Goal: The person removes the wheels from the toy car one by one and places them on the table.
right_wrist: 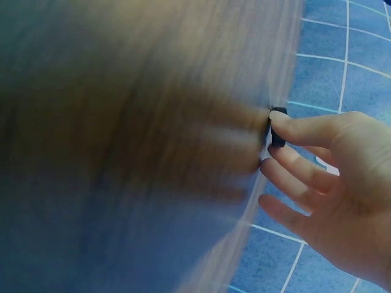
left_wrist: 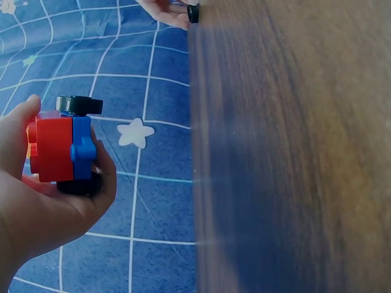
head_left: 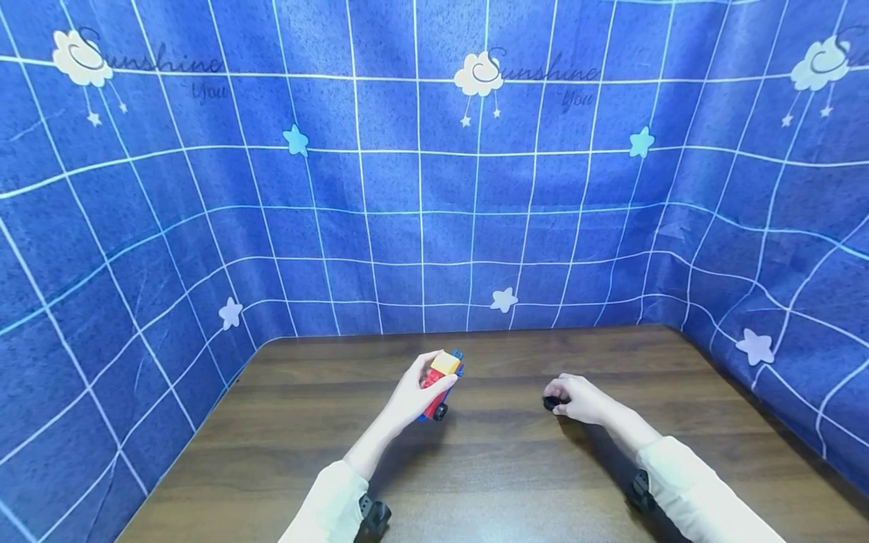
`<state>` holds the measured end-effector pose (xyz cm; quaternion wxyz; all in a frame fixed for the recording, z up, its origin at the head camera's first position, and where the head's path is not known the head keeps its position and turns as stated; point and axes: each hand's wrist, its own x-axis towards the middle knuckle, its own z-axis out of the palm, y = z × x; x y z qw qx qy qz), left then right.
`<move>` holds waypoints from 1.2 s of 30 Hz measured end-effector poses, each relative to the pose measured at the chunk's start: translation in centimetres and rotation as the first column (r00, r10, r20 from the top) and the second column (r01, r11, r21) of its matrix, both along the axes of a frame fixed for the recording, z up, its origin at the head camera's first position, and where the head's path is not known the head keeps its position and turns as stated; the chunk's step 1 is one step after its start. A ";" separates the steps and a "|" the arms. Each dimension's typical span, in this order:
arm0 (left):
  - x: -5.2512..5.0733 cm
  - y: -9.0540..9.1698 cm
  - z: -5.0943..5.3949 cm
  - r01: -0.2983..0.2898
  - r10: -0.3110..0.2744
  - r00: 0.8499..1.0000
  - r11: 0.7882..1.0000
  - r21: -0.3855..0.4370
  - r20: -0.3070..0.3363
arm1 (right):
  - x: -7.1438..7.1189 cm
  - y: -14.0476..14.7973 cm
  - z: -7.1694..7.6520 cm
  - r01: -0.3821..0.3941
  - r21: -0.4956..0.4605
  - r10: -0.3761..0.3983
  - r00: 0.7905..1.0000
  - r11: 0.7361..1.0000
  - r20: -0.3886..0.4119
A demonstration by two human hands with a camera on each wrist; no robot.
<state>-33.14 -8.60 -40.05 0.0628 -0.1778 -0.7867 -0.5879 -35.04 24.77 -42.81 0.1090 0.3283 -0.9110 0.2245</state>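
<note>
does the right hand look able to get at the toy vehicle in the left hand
Probably yes: nothing shows between the right hand and the toy vehicle, though the right hand pinches a black piece and the left hand partly covers the toy vehicle.

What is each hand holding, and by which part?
Left hand: toy block car, gripped around its body. Right hand: black toy wheel, pinched by its rim.

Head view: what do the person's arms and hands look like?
The left hand and right hand are ungloved; the left sleeve and right sleeve are plain white, stopping short of them. A black, blocky device sits at the left sleeve's edge, another device at the right's.
</note>
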 end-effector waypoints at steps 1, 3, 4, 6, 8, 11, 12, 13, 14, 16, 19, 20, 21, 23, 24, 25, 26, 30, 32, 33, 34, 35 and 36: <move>0.0 0.0 0.0 0.000 0.000 1.000 1.000 0.001 -0.002 | 0.0 0.0 0.0 -0.002 -0.004 0.002 1.000 1.000 0.003; 0.2 0.0 0.1 -0.001 0.001 1.000 1.000 0.001 -0.003 | 0.0 0.1 -0.1 -0.003 -0.014 0.004 1.000 1.000 0.010; 0.6 0.0 0.5 0.001 -0.001 1.000 1.000 0.000 -0.002 | 0.0 0.1 0.0 -0.003 -0.021 0.003 1.000 1.000 0.017; 1.3 0.1 1.3 0.008 -0.008 1.000 1.000 -0.001 -0.006 | 0.0 0.1 0.0 -0.004 -0.039 0.005 1.000 0.999 0.030; 2.1 0.1 2.1 0.015 -0.015 1.000 1.000 -0.003 -0.002 | 0.0 0.1 0.0 0.013 -0.032 -0.012 0.999 0.999 0.034; 2.8 0.1 2.8 0.020 -0.020 1.000 1.000 -0.011 -0.003 | 0.0 0.1 0.0 0.033 -0.023 -0.032 0.999 0.999 0.038; 2.8 0.0 2.7 0.019 -0.019 1.000 1.000 -0.013 0.000 | 0.0 0.2 0.0 0.041 -0.023 -0.040 0.998 0.999 0.043; 2.7 0.0 2.7 0.017 -0.017 1.000 1.000 -0.016 0.000 | 0.0 0.2 0.0 0.047 -0.027 -0.046 0.998 0.999 0.051; 2.6 0.0 2.6 0.016 -0.016 1.000 1.000 -0.018 -0.004 | 0.1 0.2 0.1 0.048 -0.037 -0.045 0.997 0.998 0.060; 2.2 0.0 2.3 0.012 -0.012 1.000 1.000 -0.023 -0.009 | 0.2 0.4 0.1 0.045 -0.051 -0.041 0.996 0.998 0.075; 1.2 -0.1 1.2 0.005 -0.005 1.000 1.000 -0.011 -0.005 | 0.3 0.6 0.3 0.048 -0.070 -0.041 0.994 0.996 0.104; 0.8 -0.1 0.8 0.002 -0.002 1.000 1.000 -0.008 -0.005 | 0.4 0.6 0.3 0.050 -0.074 -0.042 0.993 0.996 0.112; 0.4 -0.1 0.4 -0.003 0.003 1.000 1.000 -0.004 0.000 | 0.4 0.7 0.3 0.051 -0.072 -0.043 0.993 0.996 0.114; -0.1 -0.1 -0.1 -0.007 0.007 1.000 1.000 0.008 0.011 | 0.5 0.8 0.4 0.056 -0.075 -0.046 0.992 0.996 0.120; -0.2 -0.2 -0.2 -0.006 0.006 1.000 1.000 0.010 0.012 | 0.5 0.9 0.5 0.062 -0.080 -0.052 0.991 0.995 0.123; -0.3 -0.2 -0.2 -0.007 0.007 1.000 1.000 0.010 0.015 | 0.5 0.9 0.5 0.066 -0.086 -0.055 0.991 0.994 0.125; -0.3 -0.2 -0.2 -0.008 0.008 1.000 1.000 0.010 0.016 | 0.5 1.0 0.6 0.070 -0.091 -0.059 0.990 0.993 0.125; -0.2 -0.1 0.1 -0.013 0.012 1.000 1.000 0.014 0.023 | 0.6 1.2 1.0 0.070 -0.112 -0.058 0.992 0.991 0.112; -0.1 0.0 0.1 -0.013 0.013 1.000 1.000 0.019 0.024 | 0.6 1.3 1.1 0.063 -0.121 -0.051 0.994 0.991 0.099; -0.1 0.0 0.2 -0.013 0.013 1.000 1.000 0.024 0.025 | 0.6 1.3 1.2 0.059 -0.124 -0.048 0.995 0.991 0.093; -0.1 0.0 0.2 -0.011 0.011 1.000 1.000 0.029 0.024 | 0.6 1.3 1.3 0.060 -0.130 -0.049 0.995 0.990 0.090; -0.1 0.1 0.2 -0.013 0.012 0.999 0.999 0.036 0.031 | 0.6 1.3 1.4 0.059 -0.130 -0.049 0.995 0.990 0.082; -0.1 0.1 0.2 -0.013 0.012 0.999 0.999 0.042 0.031 | 0.6 1.3 1.4 0.065 -0.134 -0.055 0.995 0.989 0.078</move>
